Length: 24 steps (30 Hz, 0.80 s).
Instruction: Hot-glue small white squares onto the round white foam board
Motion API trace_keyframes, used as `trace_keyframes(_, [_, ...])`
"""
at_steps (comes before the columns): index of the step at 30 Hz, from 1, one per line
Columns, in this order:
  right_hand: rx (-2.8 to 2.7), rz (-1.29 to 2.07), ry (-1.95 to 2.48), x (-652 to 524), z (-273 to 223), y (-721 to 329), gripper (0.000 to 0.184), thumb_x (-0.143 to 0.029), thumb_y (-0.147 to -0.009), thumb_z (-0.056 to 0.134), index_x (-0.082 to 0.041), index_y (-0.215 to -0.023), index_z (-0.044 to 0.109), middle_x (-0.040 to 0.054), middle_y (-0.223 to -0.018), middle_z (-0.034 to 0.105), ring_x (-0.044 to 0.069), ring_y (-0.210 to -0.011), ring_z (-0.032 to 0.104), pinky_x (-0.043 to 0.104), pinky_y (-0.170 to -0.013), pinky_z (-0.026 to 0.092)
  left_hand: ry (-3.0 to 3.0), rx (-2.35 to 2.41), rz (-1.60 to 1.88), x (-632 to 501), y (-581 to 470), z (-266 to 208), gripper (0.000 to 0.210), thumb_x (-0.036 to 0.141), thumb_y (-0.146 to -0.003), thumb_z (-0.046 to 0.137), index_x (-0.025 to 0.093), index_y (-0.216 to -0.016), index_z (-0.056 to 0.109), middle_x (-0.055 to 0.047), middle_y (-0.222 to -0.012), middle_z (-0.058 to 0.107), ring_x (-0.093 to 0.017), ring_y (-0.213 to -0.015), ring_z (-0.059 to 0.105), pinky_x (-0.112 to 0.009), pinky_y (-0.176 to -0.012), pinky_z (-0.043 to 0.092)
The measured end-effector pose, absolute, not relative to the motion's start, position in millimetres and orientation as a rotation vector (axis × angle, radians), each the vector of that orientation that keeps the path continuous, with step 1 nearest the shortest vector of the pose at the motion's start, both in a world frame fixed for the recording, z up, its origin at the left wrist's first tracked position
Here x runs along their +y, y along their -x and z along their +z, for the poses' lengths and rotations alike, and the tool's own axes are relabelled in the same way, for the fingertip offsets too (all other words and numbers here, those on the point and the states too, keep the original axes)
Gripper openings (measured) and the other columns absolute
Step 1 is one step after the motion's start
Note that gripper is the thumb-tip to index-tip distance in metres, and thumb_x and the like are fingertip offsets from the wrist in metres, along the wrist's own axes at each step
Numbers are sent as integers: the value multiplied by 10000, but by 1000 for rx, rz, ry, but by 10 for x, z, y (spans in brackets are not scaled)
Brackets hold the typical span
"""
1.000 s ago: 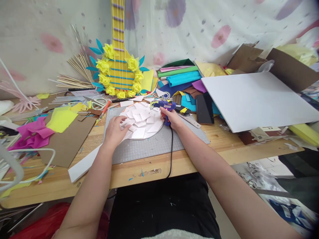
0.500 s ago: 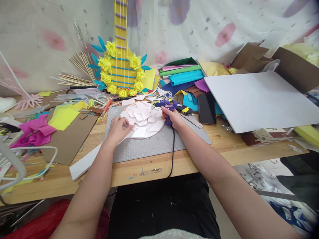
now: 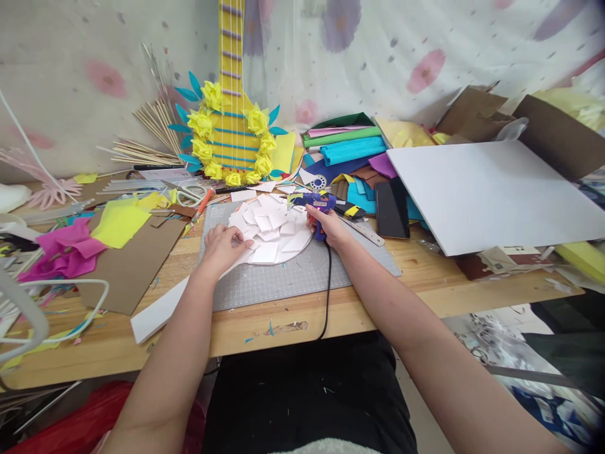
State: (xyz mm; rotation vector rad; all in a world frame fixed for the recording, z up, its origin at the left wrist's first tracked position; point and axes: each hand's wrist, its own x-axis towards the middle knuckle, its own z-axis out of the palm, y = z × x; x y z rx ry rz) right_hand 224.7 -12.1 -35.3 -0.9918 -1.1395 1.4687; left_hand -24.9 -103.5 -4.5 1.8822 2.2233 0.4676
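My right hand point(image 3: 326, 226) is wrapped round the handle of a blue hot glue gun point(image 3: 317, 201). Its nozzle points left, over a rounded white board point(image 3: 290, 257) covered with overlapping square pieces of white paper point(image 3: 265, 252). A black cord hangs from the gun over the table edge. At the left side of the board, my left hand point(image 3: 222, 249) has its fingers curled and closed at a white paper piece point(image 3: 249, 244); my fingers partly hide it. A long white strip point(image 3: 158, 312) runs out under my left forearm. The board lies on a grey cutting mat point(image 3: 265, 287).
Behind stands a yellow paper guitar point(image 3: 231, 135) with yellow flowers. Scissors point(image 3: 190, 194) and an orange craft knife point(image 3: 202, 207) lie left of the mat. To the right are a metal ruler point(image 3: 366, 232), a phone point(image 3: 392, 208) and a large white panel point(image 3: 491, 195).
Both hands keep nearly the same place, and the glue gun stays over the white pieces. The whole view has shifted very slightly.
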Motion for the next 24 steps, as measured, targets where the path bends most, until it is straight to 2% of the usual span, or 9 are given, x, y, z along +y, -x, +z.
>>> trace_keyframes(10, [-1126,1478,992,-124,-340,-2240,524,-625,-490,813,-189,-620,554,-26,-542,553,62,-449,458,209,-416,350,-1888,2203,415,-1027,282,-52,203,428,-805,612,228,-842,611,-82,-986,548,-290,-1097,506,-428,-1001,353])
trace_keyframes(17, [-1169,1463,995,-127,-344,-2242,503,-621,-545,790,-194,-633,540,-26,-550,551,68,-456,460,216,-425,362,-1889,2181,425,-1028,280,-40,199,423,-805,605,225,-822,589,-81,-971,556,-286,-1087,509,-430,-995,355])
trace_keyframes(24, [-1152,1463,991,-132,-344,-2237,517,-633,-521,795,-193,-616,542,-28,-531,547,63,-447,444,213,-421,361,-1915,2206,426,-1042,253,-16,208,433,-782,626,229,-789,586,-81,-980,563,-292,-1077,510,-438,-984,354])
